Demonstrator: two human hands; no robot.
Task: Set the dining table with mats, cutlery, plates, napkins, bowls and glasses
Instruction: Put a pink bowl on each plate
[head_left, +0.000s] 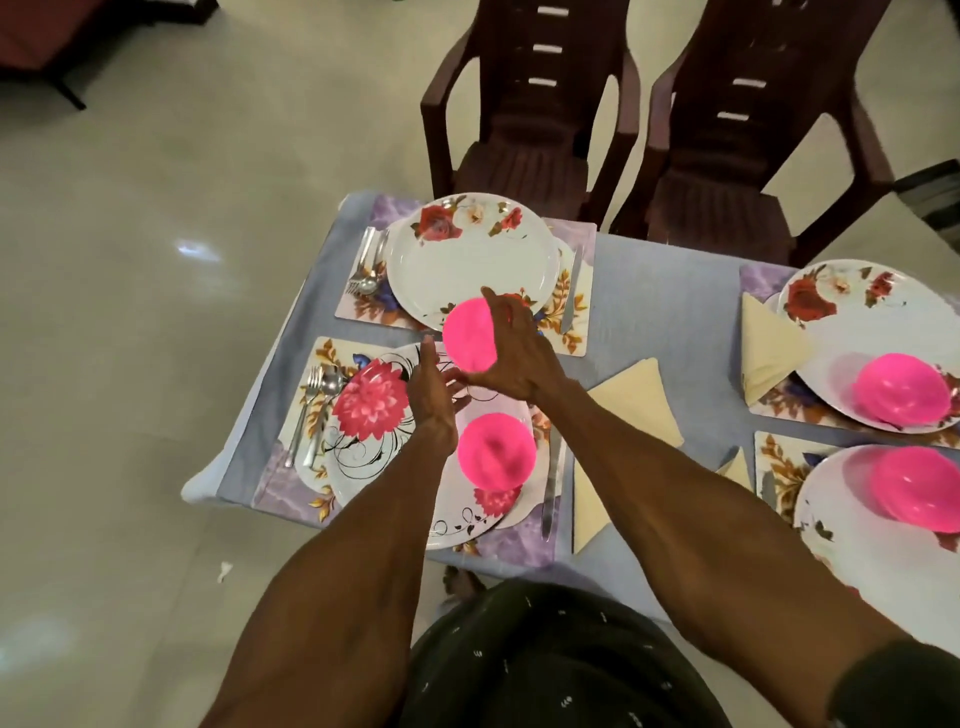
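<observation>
Pink bowl in right hand grip (left hand released), unlabelled.

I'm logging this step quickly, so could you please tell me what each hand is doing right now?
Left hand: open, fingers straight, holding nothing.
Right hand: on the pink bowl; whether it grips cannot be told.

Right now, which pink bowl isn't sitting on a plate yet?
The round pink plastic bowl under the right hand, near the rose-patterned plate's front edge. The other three pink bowls rest on plates.
</observation>
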